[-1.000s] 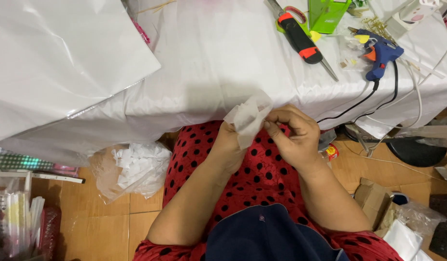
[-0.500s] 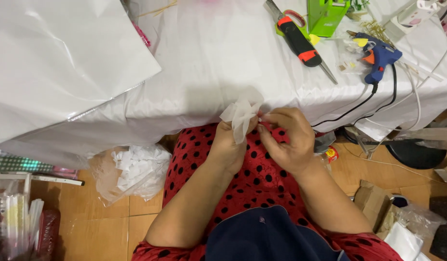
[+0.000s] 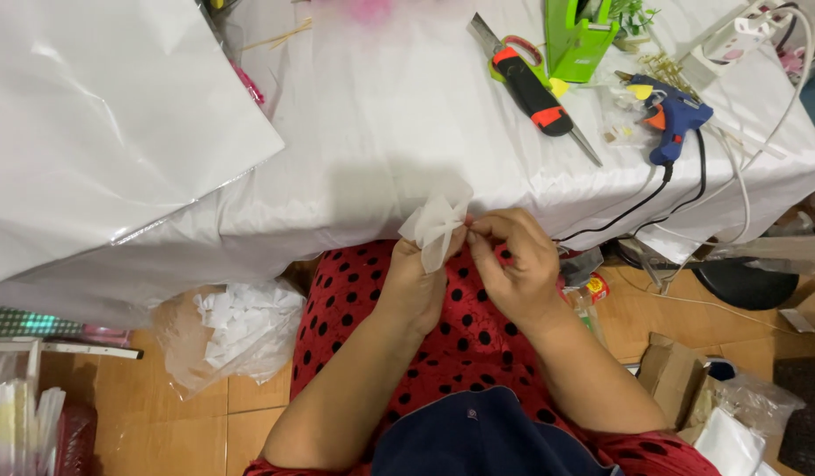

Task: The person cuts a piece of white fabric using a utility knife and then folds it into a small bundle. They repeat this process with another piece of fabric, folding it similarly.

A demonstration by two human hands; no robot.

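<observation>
A small piece of thin white fabric (image 3: 436, 222) is pinched and gathered between both hands, just below the front edge of the white-covered table (image 3: 372, 141). My left hand (image 3: 416, 282) grips its lower part from the left. Touching the same fabric from the right, my right hand (image 3: 513, 264) has its fingertips closed at the gathered middle. Both hands hover over my lap in a red dress with black dots.
On the table lie a black and orange utility knife (image 3: 533, 88), a blue glue gun (image 3: 670, 119) with black cord, a green box (image 3: 582, 35) and a large white sheet (image 3: 99, 132). A plastic bag of white scraps (image 3: 227, 330) sits on the floor at left, cardboard boxes (image 3: 681, 379) at right.
The hands have shifted slightly while working the white fabric, which is now more tightly gathered at its middle. The view has also moved a little lower on the table.
</observation>
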